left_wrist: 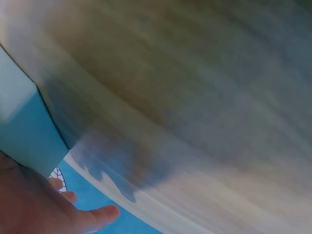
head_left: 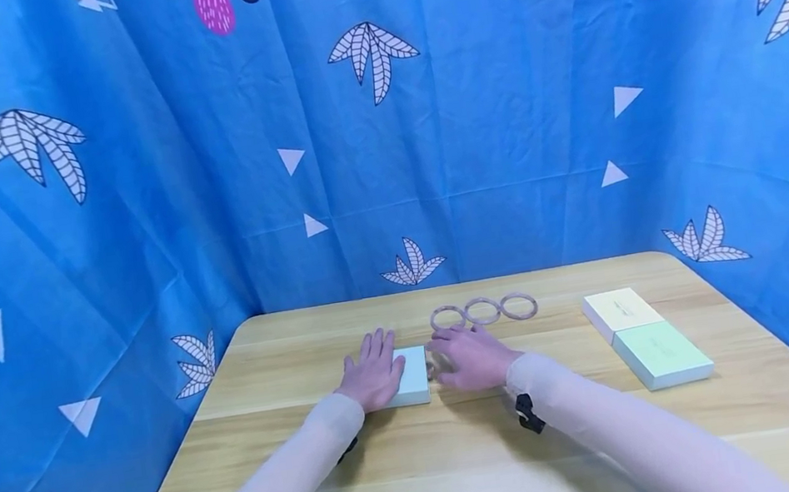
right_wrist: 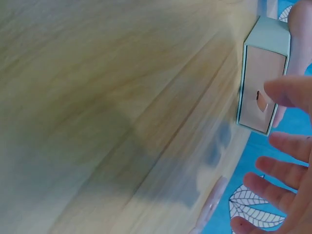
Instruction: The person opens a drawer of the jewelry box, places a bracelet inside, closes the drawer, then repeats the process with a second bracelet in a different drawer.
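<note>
curtain: in the head view, blue cloth with white leaves and triangles hangs around us.
table: pale wood grain, below our hands.
box: pale blue, on the table, between our hands and partly under the left one.
left hand: we rest it on the box's left part, fingers straight, pointing forward, gripping nothing.
right hand: just beside the box's right end, fingers loosely apart; we cannot tell whether it touches.
rings: three in a row, just beyond the right hand.
cream box, green box: side by side on our right, well apart from the hands.
left wrist view: we find the box at the left edge, the left hand under it in the picture, one digit stretched out.
right wrist view: the box's end panel carries a small tab or notch, we cannot tell which; the right hand is spread wide, thumb near it.
</note>
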`<state>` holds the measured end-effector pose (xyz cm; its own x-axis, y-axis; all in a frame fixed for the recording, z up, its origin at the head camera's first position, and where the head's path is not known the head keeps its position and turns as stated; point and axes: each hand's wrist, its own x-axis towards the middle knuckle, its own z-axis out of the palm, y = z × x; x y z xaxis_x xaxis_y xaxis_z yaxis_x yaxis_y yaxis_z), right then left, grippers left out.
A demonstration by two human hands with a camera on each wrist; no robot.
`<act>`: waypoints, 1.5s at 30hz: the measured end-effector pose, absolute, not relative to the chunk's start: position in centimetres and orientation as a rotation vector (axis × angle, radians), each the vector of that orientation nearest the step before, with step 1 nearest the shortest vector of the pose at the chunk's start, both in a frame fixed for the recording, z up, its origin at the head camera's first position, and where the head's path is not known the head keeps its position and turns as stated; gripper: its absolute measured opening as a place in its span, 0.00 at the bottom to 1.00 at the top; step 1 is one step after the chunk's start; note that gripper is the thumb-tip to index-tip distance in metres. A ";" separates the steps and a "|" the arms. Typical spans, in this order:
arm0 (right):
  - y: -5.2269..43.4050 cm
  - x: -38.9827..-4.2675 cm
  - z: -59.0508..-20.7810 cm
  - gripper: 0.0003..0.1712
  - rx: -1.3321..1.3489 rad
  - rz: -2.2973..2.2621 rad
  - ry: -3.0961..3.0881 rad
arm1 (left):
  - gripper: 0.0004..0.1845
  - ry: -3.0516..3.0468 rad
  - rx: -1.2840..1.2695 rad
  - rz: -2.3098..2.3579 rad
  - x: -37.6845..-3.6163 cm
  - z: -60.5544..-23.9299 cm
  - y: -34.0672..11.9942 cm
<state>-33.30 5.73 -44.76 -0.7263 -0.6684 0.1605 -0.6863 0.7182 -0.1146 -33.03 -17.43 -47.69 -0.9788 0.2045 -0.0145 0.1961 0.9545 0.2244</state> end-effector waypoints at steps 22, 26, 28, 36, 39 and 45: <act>4.7 -34.0 -46.2 0.09 1.161 0.219 -2.705 | 0.38 3.073 0.289 0.350 -33.1 -47.8 -17.2; 4.7 -34.0 -46.3 0.09 1.159 0.230 -2.697 | 0.37 3.058 0.278 0.356 -33.0 -47.5 -17.1; 4.6 -34.0 -46.3 0.08 1.160 0.234 -2.691 | 0.37 3.058 0.281 0.371 -32.9 -47.4 -17.1; 4.3 -33.9 -46.2 0.04 1.139 0.237 -2.709 | 0.36 3.062 0.277 0.388 -33.0 -47.8 -17.2; 4.2 -33.9 -46.2 0.04 1.129 0.232 -2.708 | 0.36 3.058 0.281 0.398 -32.9 -47.7 -17.3; 4.1 -33.7 -45.9 0.04 1.132 0.238 -2.665 | 0.36 3.053 0.292 0.420 -32.5 -47.1 -17.1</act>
